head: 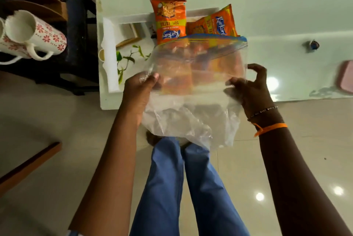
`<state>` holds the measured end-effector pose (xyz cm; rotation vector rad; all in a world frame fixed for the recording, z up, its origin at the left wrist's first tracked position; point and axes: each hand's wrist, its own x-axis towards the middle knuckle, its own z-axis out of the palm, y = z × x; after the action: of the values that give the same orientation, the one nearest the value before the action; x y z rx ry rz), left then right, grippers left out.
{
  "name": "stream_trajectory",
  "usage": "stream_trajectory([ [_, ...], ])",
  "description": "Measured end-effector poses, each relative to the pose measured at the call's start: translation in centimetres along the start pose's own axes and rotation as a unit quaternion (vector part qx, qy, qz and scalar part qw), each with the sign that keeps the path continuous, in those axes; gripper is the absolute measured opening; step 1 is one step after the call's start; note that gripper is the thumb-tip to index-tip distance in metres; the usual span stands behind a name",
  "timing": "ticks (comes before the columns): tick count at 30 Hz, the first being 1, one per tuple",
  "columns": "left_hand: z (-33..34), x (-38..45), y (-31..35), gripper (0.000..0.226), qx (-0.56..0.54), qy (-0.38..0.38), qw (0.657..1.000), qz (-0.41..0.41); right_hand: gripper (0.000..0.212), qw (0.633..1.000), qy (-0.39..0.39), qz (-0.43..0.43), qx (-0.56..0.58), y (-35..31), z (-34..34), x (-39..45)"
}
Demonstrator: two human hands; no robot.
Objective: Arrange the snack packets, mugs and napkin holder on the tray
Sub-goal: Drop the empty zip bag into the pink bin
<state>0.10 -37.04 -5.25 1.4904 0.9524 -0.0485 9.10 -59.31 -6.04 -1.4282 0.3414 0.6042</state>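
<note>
Two orange snack packets lie on the white tray (131, 18) at the near left end of the pale glass table (286, 16): the left packet (171, 20) lies lengthwise with its far end over the tray's far rim, and the right packet (214, 23) lies tilted just beside it, its near part hidden. The tray floor carries a leaf print. A clear zip-top plastic bag (193, 90) is held up in front of the tray's near side, covering the near ends of both packets; orange shapes show through the film, but whether they are inside the bag or behind it cannot be told. The left hand (140, 92) pinches the bag's left edge between thumb and curled fingers. The right hand (248, 86) grips the bag's right edge with thumb and forefinger, remaining fingers curled clear of it. Two white mugs with red flower print (32, 35) lie on their sides on a dark stand (76, 31) left of the table, well apart from the tray. A small dark object (313, 45) and a pink item (345, 77) sit at the table's right side.
</note>
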Motion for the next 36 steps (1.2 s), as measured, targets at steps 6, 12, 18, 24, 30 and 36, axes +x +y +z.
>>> stream_trajectory([
  [6, 1.1, -0.5, 1.0, 0.101, 0.063, -0.162, 0.980, 0.093, 0.083, 0.979, -0.018, -0.100, -0.175, -2.6, -4.9, -1.8],
  [12, 4.9, -1.5, 2.8, 0.083, 0.278, -0.202, 0.931, 0.121, 0.099, 0.845, -0.015, -0.086, -0.528, -3.5, -8.3, -2.7],
  [18, 10.2, -2.1, 4.5, 0.028, 0.332, -0.035, 0.924, 0.188, 0.025, 0.785, 0.139, -0.199, -0.569, -2.4, -11.3, -3.6],
  [24, 16.8, -5.4, 4.9, 0.078, 0.179, -0.102, 0.978, -0.030, 0.013, 0.768, 0.231, -0.295, -0.519, -2.1, -11.6, -6.0],
  [30, 24.3, -7.7, 3.7, 0.054, -0.095, -0.225, 0.948, -0.204, 0.014, 0.796, 0.050, -0.274, -0.537, -1.5, -12.6, -9.5],
  [36, 29.2, -6.6, 2.9, 0.034, -0.032, -0.370, 0.918, -0.140, 0.047, 0.852, 0.292, -0.164, -0.401, -3.3, -19.0, -8.0],
])
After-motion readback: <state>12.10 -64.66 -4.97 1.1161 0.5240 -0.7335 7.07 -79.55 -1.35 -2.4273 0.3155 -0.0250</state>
